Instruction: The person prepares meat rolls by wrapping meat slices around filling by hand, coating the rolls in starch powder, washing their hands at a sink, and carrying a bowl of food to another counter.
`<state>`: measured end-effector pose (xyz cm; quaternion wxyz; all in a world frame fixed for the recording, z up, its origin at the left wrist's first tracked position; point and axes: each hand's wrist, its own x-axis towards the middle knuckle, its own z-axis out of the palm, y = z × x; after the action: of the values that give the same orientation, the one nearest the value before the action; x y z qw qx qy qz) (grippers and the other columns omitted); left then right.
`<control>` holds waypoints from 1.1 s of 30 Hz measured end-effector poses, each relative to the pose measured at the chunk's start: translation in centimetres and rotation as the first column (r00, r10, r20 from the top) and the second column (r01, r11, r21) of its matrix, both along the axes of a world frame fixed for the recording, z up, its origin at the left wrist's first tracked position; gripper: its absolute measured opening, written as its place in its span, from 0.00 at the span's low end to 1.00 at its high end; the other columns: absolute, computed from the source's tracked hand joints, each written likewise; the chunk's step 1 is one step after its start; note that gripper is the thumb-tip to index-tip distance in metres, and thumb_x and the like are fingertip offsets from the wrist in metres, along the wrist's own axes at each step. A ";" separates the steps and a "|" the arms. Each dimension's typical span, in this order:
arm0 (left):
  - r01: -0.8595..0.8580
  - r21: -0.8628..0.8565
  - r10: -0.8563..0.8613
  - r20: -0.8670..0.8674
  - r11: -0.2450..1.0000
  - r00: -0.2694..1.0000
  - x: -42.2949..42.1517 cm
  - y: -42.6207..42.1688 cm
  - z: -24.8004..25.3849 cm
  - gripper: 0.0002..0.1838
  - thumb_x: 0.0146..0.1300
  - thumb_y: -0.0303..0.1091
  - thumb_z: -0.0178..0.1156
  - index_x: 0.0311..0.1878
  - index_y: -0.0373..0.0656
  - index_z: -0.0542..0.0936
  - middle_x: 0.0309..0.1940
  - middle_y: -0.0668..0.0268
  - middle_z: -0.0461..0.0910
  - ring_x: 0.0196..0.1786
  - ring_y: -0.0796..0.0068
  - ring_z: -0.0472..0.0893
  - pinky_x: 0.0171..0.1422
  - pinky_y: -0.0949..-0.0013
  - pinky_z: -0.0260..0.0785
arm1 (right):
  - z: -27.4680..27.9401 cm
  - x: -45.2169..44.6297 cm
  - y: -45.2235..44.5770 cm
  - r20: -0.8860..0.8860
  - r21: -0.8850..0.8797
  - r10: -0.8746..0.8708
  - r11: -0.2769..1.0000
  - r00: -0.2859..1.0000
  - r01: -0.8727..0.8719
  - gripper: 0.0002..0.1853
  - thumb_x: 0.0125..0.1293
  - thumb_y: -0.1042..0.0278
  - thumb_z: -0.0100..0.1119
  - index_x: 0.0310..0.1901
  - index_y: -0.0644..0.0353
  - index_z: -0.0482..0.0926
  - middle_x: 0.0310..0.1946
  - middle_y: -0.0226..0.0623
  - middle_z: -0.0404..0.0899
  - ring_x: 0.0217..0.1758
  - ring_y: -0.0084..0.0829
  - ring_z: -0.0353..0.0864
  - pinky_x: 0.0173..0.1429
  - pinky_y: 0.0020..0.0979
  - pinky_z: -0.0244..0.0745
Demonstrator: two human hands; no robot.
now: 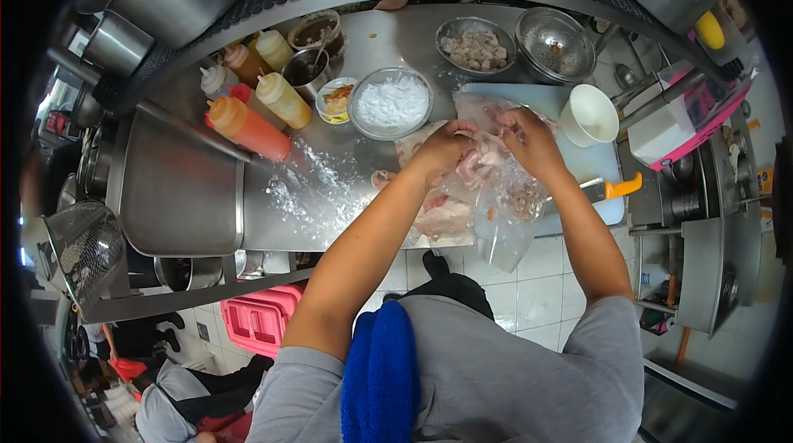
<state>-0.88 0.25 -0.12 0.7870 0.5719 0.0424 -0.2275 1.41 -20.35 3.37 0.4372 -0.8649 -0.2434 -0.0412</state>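
Observation:
My left hand [446, 150] is closed on a piece of pale raw meat [477, 164] at the mouth of a clear plastic bag. With bent fingers pressed together, my right hand [529, 141] pinches the clear plastic bag [504, 232], which hangs over the counter's front edge. More raw meat [438, 220] lies flat on the steel counter below my left hand. Behind and to the right of the bag is a pale cutting board [603, 164]. A knife with an orange-yellow handle [624, 187] rests on it, near my right wrist.
A metal bowl [353, 116] of white powder stands left of my hands, with powder scattered on the counter [318, 191]. Squeeze bottles [252, 129] line the left. Behind are a bowl of pale chunks [475, 48] and a colander [555, 45]; a white tub [589, 116] stands right.

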 end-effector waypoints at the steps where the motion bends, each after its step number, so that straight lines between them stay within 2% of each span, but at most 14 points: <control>1: -0.007 0.045 0.005 0.038 0.999 0.999 0.2 0.0 -0.1 0.15 0.63 0.24 0.55 0.53 0.39 0.71 0.42 0.62 0.77 0.42 0.75 0.79 0.44 0.74 0.73 | 0.0 -0.2 -0.4 0.066 -0.032 0.076 0.997 0.995 -0.074 0.12 0.58 0.73 0.61 0.44 0.61 0.77 0.41 0.39 0.79 0.43 0.34 0.79 0.46 0.31 0.73; 6: -0.030 0.070 0.029 0.013 0.997 0.999 -0.1 -0.4 0.3 0.15 0.62 0.23 0.55 0.53 0.39 0.72 0.41 0.63 0.76 0.40 0.77 0.78 0.43 0.75 0.72 | -0.2 -2.4 0.4 0.172 -0.142 0.251 0.963 0.953 -0.228 0.15 0.55 0.66 0.67 0.42 0.63 0.77 0.41 0.44 0.79 0.42 0.40 0.81 0.48 0.34 0.74; 8: -0.052 0.025 0.052 0.007 0.998 0.999 -0.4 -0.8 0.3 0.15 0.61 0.23 0.54 0.52 0.38 0.72 0.40 0.63 0.76 0.39 0.79 0.77 0.43 0.76 0.71 | -2.2 -2.8 0.7 -0.142 0.048 0.081 0.996 0.987 -0.075 0.16 0.56 0.65 0.66 0.43 0.64 0.78 0.38 0.42 0.80 0.41 0.37 0.80 0.50 0.32 0.73; 15: -0.081 0.098 0.076 0.058 0.992 0.995 -0.7 -1.6 0.0 0.14 0.60 0.23 0.53 0.50 0.38 0.72 0.39 0.65 0.75 0.37 0.80 0.75 0.40 0.78 0.69 | -3.6 -3.5 1.4 -0.455 0.252 0.064 0.966 0.888 0.059 0.12 0.60 0.69 0.59 0.43 0.66 0.79 0.34 0.33 0.79 0.39 0.25 0.77 0.47 0.27 0.71; 17: -0.118 0.120 0.110 0.069 0.986 0.992 -0.6 -1.8 -0.1 0.13 0.60 0.24 0.52 0.49 0.38 0.72 0.37 0.66 0.75 0.36 0.80 0.75 0.40 0.78 0.67 | -4.6 -3.3 1.4 -0.616 0.430 0.201 0.896 0.762 0.111 0.10 0.61 0.69 0.57 0.41 0.65 0.80 0.35 0.30 0.79 0.39 0.23 0.76 0.45 0.26 0.70; 21: -0.103 0.095 0.098 0.055 0.990 0.994 -0.5 -1.7 0.4 0.13 0.61 0.25 0.52 0.49 0.37 0.72 0.37 0.64 0.76 0.37 0.80 0.75 0.41 0.77 0.67 | -4.9 -2.6 0.7 -0.631 0.421 0.208 0.901 0.748 0.106 0.10 0.62 0.68 0.56 0.42 0.64 0.79 0.36 0.29 0.79 0.37 0.21 0.75 0.44 0.25 0.70; 23: -0.101 0.131 0.095 0.056 0.986 0.994 -0.3 -1.0 0.8 0.13 0.59 0.27 0.53 0.48 0.37 0.72 0.37 0.62 0.78 0.40 0.77 0.77 0.44 0.74 0.68 | -3.3 -2.3 -0.1 -0.734 0.529 0.244 0.792 0.634 0.307 0.10 0.63 0.70 0.54 0.43 0.63 0.78 0.35 0.28 0.79 0.36 0.18 0.74 0.42 0.23 0.70; 24: -0.101 0.131 0.094 0.057 0.986 0.994 -0.1 -0.6 0.4 0.13 0.59 0.27 0.53 0.48 0.37 0.72 0.37 0.62 0.78 0.40 0.77 0.77 0.44 0.74 0.68 | -3.5 -1.5 -1.0 -0.733 0.529 0.244 0.791 0.635 0.307 0.10 0.63 0.70 0.54 0.43 0.63 0.78 0.35 0.28 0.79 0.36 0.18 0.74 0.42 0.23 0.70; 26: -0.191 0.516 0.052 0.271 0.835 0.961 0.2 0.1 -0.8 0.12 0.57 0.29 0.55 0.45 0.38 0.75 0.36 0.60 0.80 0.43 0.69 0.79 0.49 0.71 0.69 | -4.0 0.5 -3.5 -0.710 0.530 0.184 0.775 0.680 0.345 0.10 0.64 0.74 0.49 0.44 0.62 0.78 0.35 0.28 0.78 0.36 0.18 0.75 0.42 0.23 0.71; 27: -0.191 0.515 0.051 0.273 0.836 0.961 0.0 0.1 -0.3 0.12 0.57 0.29 0.55 0.45 0.38 0.75 0.36 0.60 0.80 0.43 0.69 0.79 0.49 0.71 0.69 | -3.2 1.0 -4.2 -0.709 0.531 0.183 0.774 0.681 0.345 0.10 0.64 0.74 0.49 0.44 0.62 0.78 0.35 0.28 0.78 0.36 0.18 0.75 0.42 0.23 0.71; 29: -0.179 0.751 -0.099 0.309 0.635 0.946 -1.0 -0.2 1.1 0.10 0.56 0.32 0.57 0.40 0.39 0.79 0.35 0.59 0.80 0.45 0.64 0.79 0.52 0.69 0.69 | 0.0 1.5 -5.4 -0.495 0.455 0.094 0.875 0.864 0.166 0.08 0.65 0.72 0.51 0.42 0.61 0.78 0.34 0.26 0.77 0.34 0.16 0.72 0.39 0.21 0.69; 30: -0.177 0.750 -0.105 0.312 0.637 0.944 -1.0 -0.4 0.4 0.10 0.56 0.32 0.57 0.40 0.39 0.79 0.35 0.59 0.80 0.45 0.64 0.79 0.52 0.69 0.69 | 1.2 1.6 -5.6 -0.494 0.454 0.088 0.874 0.865 0.170 0.08 0.65 0.72 0.51 0.42 0.61 0.78 0.34 0.26 0.77 0.34 0.16 0.72 0.39 0.21 0.69; 32: -0.457 0.788 -0.420 0.610 0.413 0.672 -0.7 -0.9 -1.7 0.09 0.58 0.32 0.56 0.38 0.40 0.81 0.34 0.57 0.79 0.43 0.60 0.79 0.52 0.67 0.70 | 3.6 1.8 -5.7 -0.419 0.248 -0.025 0.959 0.908 0.141 0.07 0.66 0.71 0.52 0.42 0.60 0.78 0.33 0.25 0.77 0.33 0.14 0.71 0.37 0.20 0.66; 33: -0.457 0.786 -0.423 0.612 0.417 0.668 -1.0 -1.7 -0.7 0.09 0.58 0.32 0.56 0.38 0.40 0.81 0.34 0.57 0.79 0.43 0.60 0.79 0.52 0.67 0.70 | 4.8 1.7 -5.4 -0.455 0.231 -0.026 0.962 0.890 0.146 0.08 0.66 0.70 0.55 0.44 0.60 0.79 0.33 0.24 0.77 0.31 0.13 0.69 0.35 0.19 0.63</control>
<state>-1.91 -1.49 -0.84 0.2908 0.9383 -0.1601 0.0972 3.11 -25.76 8.15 0.5884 -0.7963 -0.0899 0.1080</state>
